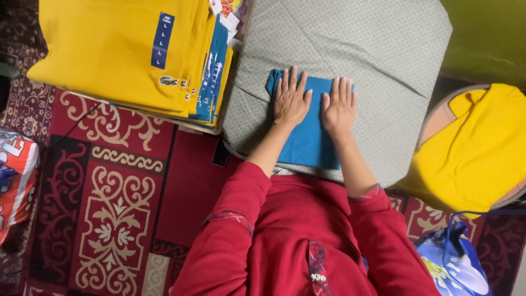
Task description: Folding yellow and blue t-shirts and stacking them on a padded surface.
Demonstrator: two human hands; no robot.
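A folded blue garment (pixel 307 137) lies on a grey patterned cushion (pixel 383 55) in front of me. My left hand (pixel 290 98) rests flat on the garment's upper left part, fingers spread. Beside it, my right hand (pixel 339 107) presses flat on the upper right part. Neither hand grips anything. Both arms wear red sleeves.
A stack of folded yellow and blue shirts (pixel 137 55) lies to the left of the cushion. Yellow cloth (pixel 471 153) drapes over a round surface at the right. A red patterned carpet (pixel 115 208) covers the floor. A blue flowered bag (pixel 460 268) lies at lower right, a red-and-white bag (pixel 13 175) at far left.
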